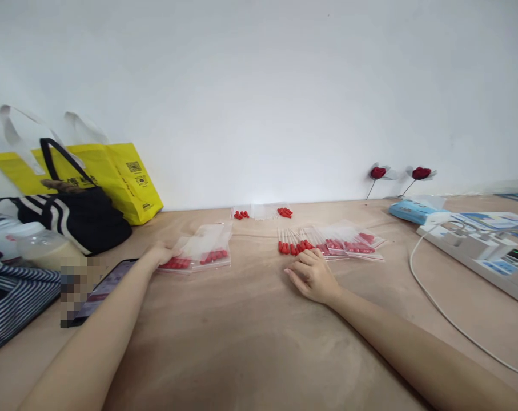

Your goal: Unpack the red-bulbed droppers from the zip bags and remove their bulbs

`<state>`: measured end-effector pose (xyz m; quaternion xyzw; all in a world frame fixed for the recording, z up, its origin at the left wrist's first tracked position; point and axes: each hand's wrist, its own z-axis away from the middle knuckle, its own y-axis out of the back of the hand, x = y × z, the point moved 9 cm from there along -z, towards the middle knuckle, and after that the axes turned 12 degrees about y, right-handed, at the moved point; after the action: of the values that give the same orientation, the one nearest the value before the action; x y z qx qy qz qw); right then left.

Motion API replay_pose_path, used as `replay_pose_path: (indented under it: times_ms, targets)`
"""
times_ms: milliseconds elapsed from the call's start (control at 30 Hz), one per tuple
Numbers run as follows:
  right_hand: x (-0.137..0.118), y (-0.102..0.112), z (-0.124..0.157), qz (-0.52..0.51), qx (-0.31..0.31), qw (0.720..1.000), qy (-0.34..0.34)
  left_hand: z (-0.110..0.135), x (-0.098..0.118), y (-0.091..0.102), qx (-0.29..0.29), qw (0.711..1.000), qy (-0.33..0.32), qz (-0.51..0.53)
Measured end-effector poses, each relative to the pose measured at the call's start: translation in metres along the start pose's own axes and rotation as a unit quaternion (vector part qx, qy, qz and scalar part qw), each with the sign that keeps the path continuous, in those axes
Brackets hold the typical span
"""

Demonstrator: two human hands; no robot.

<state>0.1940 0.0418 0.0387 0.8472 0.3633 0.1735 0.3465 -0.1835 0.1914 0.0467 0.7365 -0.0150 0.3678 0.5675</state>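
Observation:
My left hand (pixel 161 254) reaches to the left edge of a stack of clear zip bags (pixel 203 248) filled with red-tipped droppers and touches it; its fingers are hidden behind the bag. My right hand (pixel 312 275) rests on the wooden table (pixel 241 331), fingers curled down, right in front of a row of loose red-tipped droppers (pixel 293 245). More filled bags (pixel 355 242) lie fanned out to the right of that row. Two small heaps of red bulbs (pixel 284 212) and clear tubes sit farther back by the wall.
A phone (pixel 104 285) lies by my left forearm. Black striped and yellow bags (pixel 113 177) stand at the back left. A white cable (pixel 438 302), a power strip (pixel 477 251), a blue packet (pixel 413 210) and two red paper flowers (pixel 377 172) are on the right.

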Motion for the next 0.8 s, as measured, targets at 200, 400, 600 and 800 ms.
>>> replay_pose_path:
  times_ms: [200,400,600,800]
  targets:
    - [-0.002,-0.003,0.0,-0.008,-0.014,1.0,0.013,0.011,-0.007,0.017,-0.031,0.994,0.057,-0.088]
    - [-0.003,-0.005,-0.001,-0.019,-0.015,0.999,0.021,0.044,0.015,0.083,0.086,0.984,0.028,-0.153]
    - [-0.006,-0.008,-0.002,-0.032,-0.037,0.998,0.03,0.1,0.048,0.047,-0.001,0.993,-0.053,0.107]
    - [-0.006,-0.011,-0.001,-0.049,-0.049,0.997,0.031,0.145,0.082,-0.057,-0.136,0.968,-0.076,0.198]
